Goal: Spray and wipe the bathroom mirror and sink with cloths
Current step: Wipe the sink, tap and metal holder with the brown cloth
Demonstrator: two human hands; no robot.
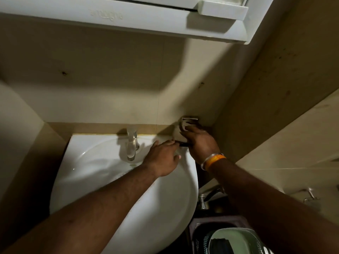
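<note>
The white sink point(113, 173) sits against the beige wall, with a chrome tap point(132, 143) at its back rim. At the sink's back right corner my right hand point(201, 142) grips a greyish cloth point(178, 135) and holds it against a small metal holder point(190, 118) fixed to the wall. My left hand point(163, 156) reaches over the sink rim. Its fingertips meet the cloth's lower edge beside a small dark thing point(183, 144); whether they pinch it is hidden. No spray bottle is in view.
The underside of a white mirror cabinet point(128, 21) hangs overhead. A side wall closes in on the right. Low down on the right are chrome wall taps point(203, 200), a wall hook point(311, 197) and a pale green tub point(236, 239) over a dark bucket.
</note>
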